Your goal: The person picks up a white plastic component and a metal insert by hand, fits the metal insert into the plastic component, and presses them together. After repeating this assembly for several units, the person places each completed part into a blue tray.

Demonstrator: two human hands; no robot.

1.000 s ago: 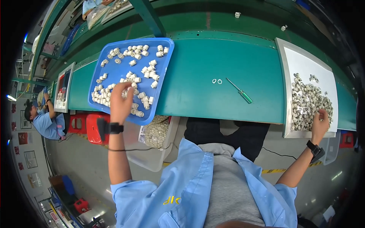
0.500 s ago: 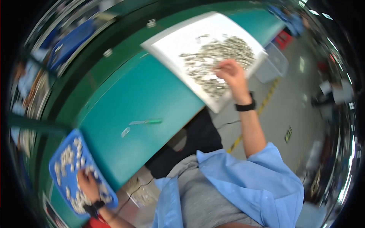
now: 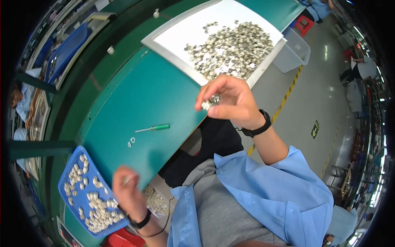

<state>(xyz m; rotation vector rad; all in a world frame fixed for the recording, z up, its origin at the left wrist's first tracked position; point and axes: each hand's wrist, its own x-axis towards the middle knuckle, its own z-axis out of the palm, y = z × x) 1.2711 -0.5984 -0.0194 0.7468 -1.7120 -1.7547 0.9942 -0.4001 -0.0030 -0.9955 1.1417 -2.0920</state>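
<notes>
My right hand (image 3: pixel 236 103) is raised over the table's front edge, just below the white tray (image 3: pixel 177 33). Its thumb and fingers pinch small silvery metal parts (image 3: pixel 214 99) and a whitish piece; how many is partly hidden. Small metal parts (image 3: pixel 230 47) lie heaped in that tray. My left hand (image 3: pixel 131 196), smeared by motion, hovers beside the blue tray (image 3: pixel 79 201), with a small whitish part (image 3: pixel 126 180) between thumb and fingers. Many small white parts (image 3: pixel 98 208) lie scattered in the blue tray.
A green-handled screwdriver (image 3: pixel 160 126) and two small rings (image 3: pixel 131 142) lie on the green table (image 3: pixel 119 107). Below the table's edge sits a container of small parts (image 3: pixel 155 201). A red stool (image 3: pixel 119 238) is at the lower left; a clear bin (image 3: pixel 292 51) stands beyond the white tray.
My right hand has come out of the heap toward me, now with small parts in its fingers. My left hand has lifted from the blue tray and moved right, holding a small part.
</notes>
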